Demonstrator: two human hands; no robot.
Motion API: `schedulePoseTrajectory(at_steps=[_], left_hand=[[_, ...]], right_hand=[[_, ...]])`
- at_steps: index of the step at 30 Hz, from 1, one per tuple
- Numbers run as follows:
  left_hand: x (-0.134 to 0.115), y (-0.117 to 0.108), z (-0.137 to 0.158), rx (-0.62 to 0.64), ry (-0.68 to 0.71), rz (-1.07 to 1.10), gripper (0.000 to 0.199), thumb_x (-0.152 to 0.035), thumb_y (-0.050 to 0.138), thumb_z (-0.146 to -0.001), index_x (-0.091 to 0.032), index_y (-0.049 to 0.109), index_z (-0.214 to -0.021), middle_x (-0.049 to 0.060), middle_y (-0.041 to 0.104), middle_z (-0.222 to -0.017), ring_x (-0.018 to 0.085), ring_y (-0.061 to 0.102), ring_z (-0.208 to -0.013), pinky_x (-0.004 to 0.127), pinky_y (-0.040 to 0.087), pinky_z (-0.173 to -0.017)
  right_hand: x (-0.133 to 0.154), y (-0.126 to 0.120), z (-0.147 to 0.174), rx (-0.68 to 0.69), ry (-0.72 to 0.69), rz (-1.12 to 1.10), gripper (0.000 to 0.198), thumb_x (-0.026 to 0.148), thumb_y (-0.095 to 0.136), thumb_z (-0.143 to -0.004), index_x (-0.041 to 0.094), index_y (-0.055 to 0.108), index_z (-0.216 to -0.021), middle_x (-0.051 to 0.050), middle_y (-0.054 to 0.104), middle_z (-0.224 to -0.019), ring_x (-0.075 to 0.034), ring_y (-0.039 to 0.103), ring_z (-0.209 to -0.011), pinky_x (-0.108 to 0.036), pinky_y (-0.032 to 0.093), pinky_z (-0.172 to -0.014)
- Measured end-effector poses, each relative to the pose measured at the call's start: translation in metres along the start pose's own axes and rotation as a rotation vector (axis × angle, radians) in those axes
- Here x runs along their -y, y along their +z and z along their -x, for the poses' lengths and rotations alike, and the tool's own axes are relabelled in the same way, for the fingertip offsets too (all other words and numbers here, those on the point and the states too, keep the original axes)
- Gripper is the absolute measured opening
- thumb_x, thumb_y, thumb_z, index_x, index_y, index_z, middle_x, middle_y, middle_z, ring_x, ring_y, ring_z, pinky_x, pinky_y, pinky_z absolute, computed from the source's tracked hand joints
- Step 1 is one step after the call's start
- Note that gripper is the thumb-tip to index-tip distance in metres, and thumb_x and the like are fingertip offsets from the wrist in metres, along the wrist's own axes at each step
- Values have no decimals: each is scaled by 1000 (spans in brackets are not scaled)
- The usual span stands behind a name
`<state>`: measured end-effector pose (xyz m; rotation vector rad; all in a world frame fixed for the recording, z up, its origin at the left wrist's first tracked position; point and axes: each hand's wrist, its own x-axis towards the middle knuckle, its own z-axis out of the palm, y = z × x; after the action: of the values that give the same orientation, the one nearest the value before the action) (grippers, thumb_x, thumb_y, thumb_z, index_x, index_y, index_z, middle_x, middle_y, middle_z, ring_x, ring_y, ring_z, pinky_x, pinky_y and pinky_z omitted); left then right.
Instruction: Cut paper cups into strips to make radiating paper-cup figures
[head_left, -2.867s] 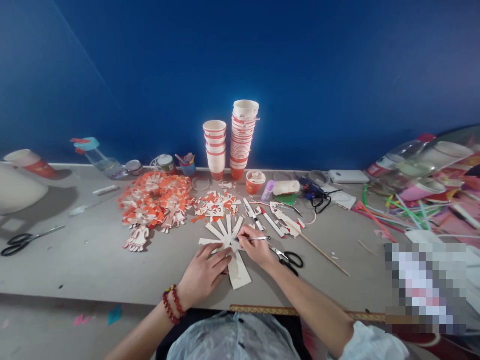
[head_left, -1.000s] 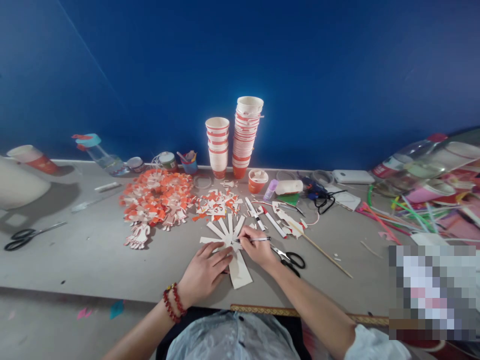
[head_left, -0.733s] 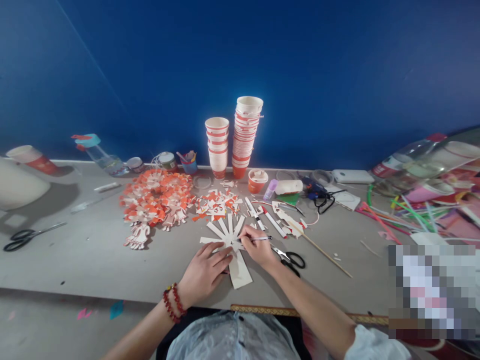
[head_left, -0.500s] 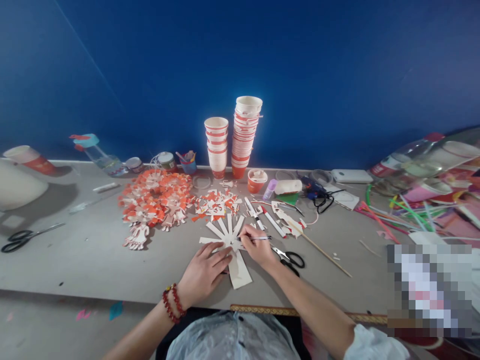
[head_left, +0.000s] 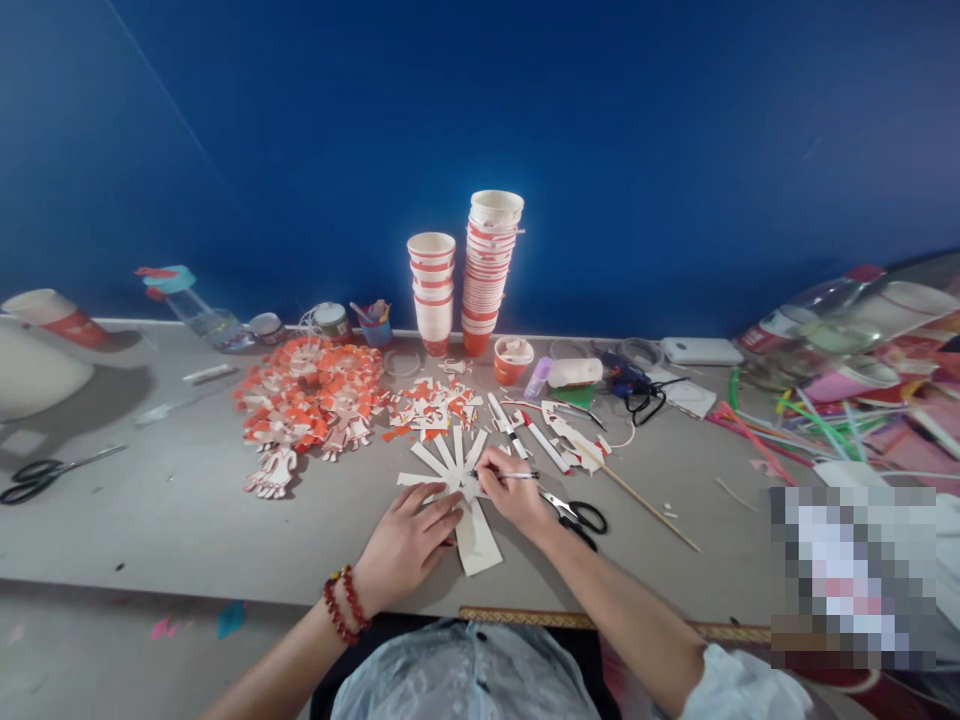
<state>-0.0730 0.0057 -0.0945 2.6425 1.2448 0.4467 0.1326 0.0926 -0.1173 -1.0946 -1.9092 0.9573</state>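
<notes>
A white paper piece [head_left: 478, 540], cut into strips that fan out from its middle, lies flat on the grey table. My left hand [head_left: 409, 535] rests on it with the fingers stretched out, pressing its left side. Closed around a pen [head_left: 525, 475], my right hand [head_left: 510, 490] holds the tip near the paper's centre, where the fingers partly hide it. Black-handled scissors [head_left: 574, 515] lie just right of my right hand. Beyond the paper is a pile of white and orange scraps [head_left: 435, 408].
Two stacks of paper cups [head_left: 491, 270] stand by the blue wall. A heap of orange and white cutouts [head_left: 307, 395] lies left. Markers [head_left: 547, 445], a wooden stick [head_left: 652, 505] and a glue gun [head_left: 626, 375] are to the right. Other scissors [head_left: 56, 475] lie far left.
The whole view has shifted very slightly. Both hands keep nearly the same place on the paper, and the pen stays in my right hand.
</notes>
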Motion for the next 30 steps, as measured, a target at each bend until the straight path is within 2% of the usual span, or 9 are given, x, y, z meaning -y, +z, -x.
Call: schedulePoseTrajectory(at_steps=[15, 21, 24, 30], left_hand=[[0, 0, 0, 2, 6, 5, 37, -23, 51, -93, -21, 54, -129, 6, 56, -137, 28, 41, -130, 48, 38, -105], [0, 0, -1, 20, -8, 20, 36, -22, 50, -93, -20, 53, -129, 3, 55, -139, 28, 39, -131, 48, 37, -106], [0, -1, 0, 25, -11, 22, 36, -21, 50, -93, -20, 53, -129, 3, 54, -140, 28, 39, -131, 48, 37, -106], [0, 1, 0, 5, -5, 28, 37, -19, 50, -91, -20, 54, -128, 3, 55, -139, 28, 39, -131, 48, 37, -106]], right_hand=[[-1, 2, 1, 6, 7, -48, 17, 15, 46, -85, 21, 50, -70, 5, 51, -55, -11, 47, -49, -21, 36, -49], [0, 1, 2, -14, 0, -88, 13, 21, 44, -91, 21, 55, -84, 2, 59, -65, -13, 57, -56, -22, 44, -54], [3, 0, 0, -7, -16, -72, 10, 22, 49, -89, 22, 59, -91, 0, 63, -72, -15, 60, -63, -24, 47, -58], [5, 0, -1, -24, -34, -26, 10, 24, 55, -85, 22, 62, -92, -1, 66, -79, -16, 60, -68, -26, 47, -63]])
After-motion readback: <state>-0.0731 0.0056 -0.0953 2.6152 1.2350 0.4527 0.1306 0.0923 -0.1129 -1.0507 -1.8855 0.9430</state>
